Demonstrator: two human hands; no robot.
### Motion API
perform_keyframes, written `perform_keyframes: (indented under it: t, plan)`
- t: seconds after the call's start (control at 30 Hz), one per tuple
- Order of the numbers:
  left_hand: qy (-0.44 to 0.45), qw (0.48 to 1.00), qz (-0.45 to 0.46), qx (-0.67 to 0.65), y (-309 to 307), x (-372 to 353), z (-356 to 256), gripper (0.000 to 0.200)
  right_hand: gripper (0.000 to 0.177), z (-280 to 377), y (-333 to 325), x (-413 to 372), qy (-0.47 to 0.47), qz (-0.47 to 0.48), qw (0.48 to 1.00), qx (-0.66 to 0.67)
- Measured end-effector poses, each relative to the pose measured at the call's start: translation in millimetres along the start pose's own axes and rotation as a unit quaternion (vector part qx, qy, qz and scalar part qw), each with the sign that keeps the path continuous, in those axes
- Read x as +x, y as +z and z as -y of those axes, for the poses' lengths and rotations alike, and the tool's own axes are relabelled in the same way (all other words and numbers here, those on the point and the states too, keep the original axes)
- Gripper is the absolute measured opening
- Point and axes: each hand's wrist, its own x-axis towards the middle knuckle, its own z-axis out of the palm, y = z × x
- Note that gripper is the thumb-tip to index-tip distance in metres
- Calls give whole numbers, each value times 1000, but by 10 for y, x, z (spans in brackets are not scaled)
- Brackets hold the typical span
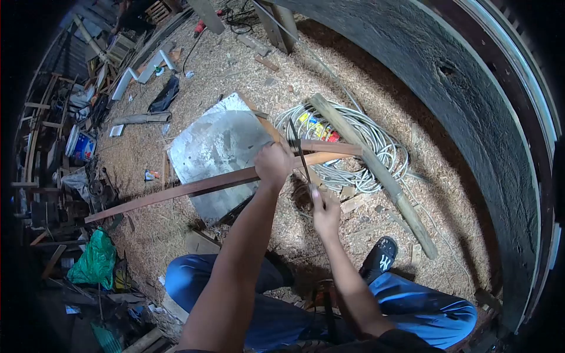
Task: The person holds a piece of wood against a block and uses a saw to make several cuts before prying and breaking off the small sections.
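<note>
My left hand (273, 165) is closed around a long reddish-brown wooden strip (194, 187), which slants across the middle of the view. My right hand (326, 215) grips a long, narrow tool with a dark blade (304, 162). The blade crosses the wood just right of my left hand; seen nearly edge-on, its exact kind does not show. A shorter wooden piece (332, 147) reaches right from there to a round pole (376, 167). A worn metal sheet (215, 147) lies beneath the strip.
A coil of grey cable (385, 150) lies under the pole on shaving-covered ground. At right stands a large curved dark slab (471, 117). Scrap wood and a green plastic bag (94, 259) crowd the left. My foot in a black slipper (381, 256) is near the pole.
</note>
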Motion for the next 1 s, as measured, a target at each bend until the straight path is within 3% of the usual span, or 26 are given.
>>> perform_keyframes:
  t: [0.13, 0.2, 0.23, 0.33, 0.43, 0.57, 0.67, 0.7, 0.77, 0.87, 0.93, 1.0]
  plan:
    - [-4, 1000, 5, -28, -14, 24, 5, 44, 38, -383, -242, -642, -11, -3, 1000, 21]
    - [18, 999, -12, -39, 22, 16, 25, 43, 40, -411, -262, -681, 64, -1, 998, 19]
    - [23, 999, -13, -38, -1, 38, 12, 43, 41, -303, -205, -512, 0, -20, 999, 32]
    - [28, 999, -9, -28, -40, -14, 12, 42, 41, -2, -55, 28, 29, 7, 1000, -7]
    - [17, 999, 4, -27, -61, 14, 1, 41, 41, 112, 17, 121, 0, -6, 1000, -24]
    - [7, 1000, 7, -23, -17, 23, 24, 41, 38, -300, -292, -730, 49, -5, 999, 11]
    - [33, 999, -25, -29, 59, -19, 63, 40, 35, -179, -299, -591, 105, 16, 994, -32]
    - [43, 997, -48, -35, 65, -2, 66, 40, 35, -257, -104, -379, -36, -43, 998, 15]
    - [48, 997, -45, -30, 49, 20, 68, 40, 43, 150, 3, 67, 12, 10, 1000, 8]
    - [40, 998, -50, -28, 73, 27, 76, 40, 43, 150, 97, 180, 6, -4, 1000, 18]
    - [29, 997, -64, -34, 68, 41, 42, 40, 42, -41, -65, -172, 18, -3, 1000, 16]
    - [5, 1000, -7, -20, 34, 22, 21, 42, 42, -247, -212, -528, 15, -7, 1000, 24]
